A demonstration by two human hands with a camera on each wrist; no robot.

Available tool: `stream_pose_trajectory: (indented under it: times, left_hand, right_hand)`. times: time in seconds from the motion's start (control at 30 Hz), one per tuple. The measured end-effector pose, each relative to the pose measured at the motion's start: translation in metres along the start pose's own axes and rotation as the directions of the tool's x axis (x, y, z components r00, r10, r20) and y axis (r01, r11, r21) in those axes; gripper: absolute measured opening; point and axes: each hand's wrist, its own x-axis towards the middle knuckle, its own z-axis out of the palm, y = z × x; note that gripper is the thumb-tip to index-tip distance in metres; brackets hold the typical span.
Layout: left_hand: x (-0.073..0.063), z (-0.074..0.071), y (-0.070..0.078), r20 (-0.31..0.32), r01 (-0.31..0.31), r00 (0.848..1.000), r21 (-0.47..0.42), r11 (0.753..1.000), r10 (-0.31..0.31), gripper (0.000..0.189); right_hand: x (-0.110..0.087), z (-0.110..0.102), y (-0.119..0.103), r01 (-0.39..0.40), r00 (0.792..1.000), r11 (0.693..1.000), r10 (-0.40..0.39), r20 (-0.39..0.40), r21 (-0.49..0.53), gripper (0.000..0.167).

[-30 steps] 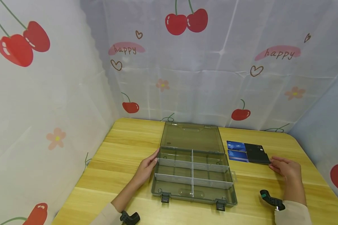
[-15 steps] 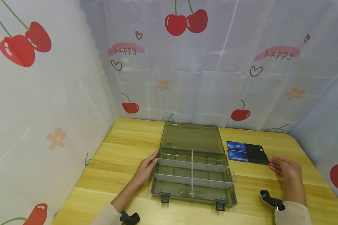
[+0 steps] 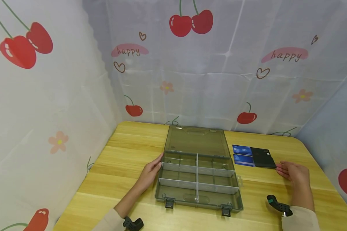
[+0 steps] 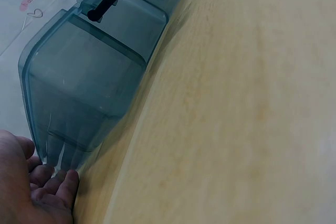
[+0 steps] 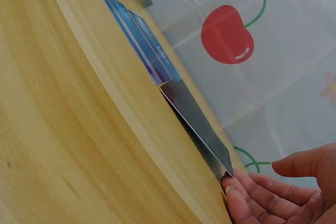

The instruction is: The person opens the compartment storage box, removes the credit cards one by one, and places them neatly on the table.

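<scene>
A smoky translucent divider box [image 3: 197, 183] lies with its lid [image 3: 197, 141] folded back on the wooden table. My left hand [image 3: 151, 170] rests against the box's left side, its fingertips touching the wall near the hinge; the left wrist view shows them at the box's corner. To the right of the box, two blue cards [image 3: 244, 160] lie edge to edge with black cards [image 3: 265, 161], the upper blue one marked VIP. At the black cards' near right corner is my right hand [image 3: 294, 173]. Its fingertips touch that corner in the right wrist view, with the thumb held apart.
Clear dividers [image 3: 177, 183] split the box into several compartments. Two dark latches [image 3: 169, 203] hang open at its front edge. A cherry-printed curtain [image 3: 191, 70] stands behind the table [image 3: 127, 150] and along both sides. Each wrist wears a black camera mount [image 3: 279, 205].
</scene>
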Motion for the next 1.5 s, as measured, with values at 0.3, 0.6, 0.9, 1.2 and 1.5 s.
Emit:
stream_pose_trajectory:
  times: [0.3,0.6,0.9,1.2,1.5]
  left_hand:
    - [0.000,0.000,0.001,-0.013,0.001,1.000,0.009,1.000,-0.001,0.048]
    - [-0.001,0.001,0.002,-0.015,0.001,1.000,0.013,1.000,-0.001,0.047]
    - [0.000,0.001,0.002,-0.016,-0.008,1.000,0.020,1.000,0.008,0.048]
    - [-0.001,0.000,0.001,-0.008,0.013,1.000,0.016,1.000,-0.013,0.048]
    - [0.000,0.000,0.002,-0.015,0.009,1.000,0.022,1.000,-0.008,0.047]
  right_hand:
    - [-0.002,0.001,-0.003,-0.012,1.000,0.999,0.012,-0.005,-0.043,0.040]
    - [-0.007,0.002,-0.005,-0.010,1.000,0.999,0.010,-0.018,-0.034,0.042]
    - [-0.006,0.002,-0.004,-0.006,0.999,0.999,0.005,-0.036,-0.046,0.034]
    - [-0.005,0.004,-0.003,0.012,1.000,0.998,-0.014,-0.028,-0.067,0.037]
    - [-0.010,0.011,-0.004,0.067,0.997,0.993,-0.070,-0.029,-0.094,0.054]
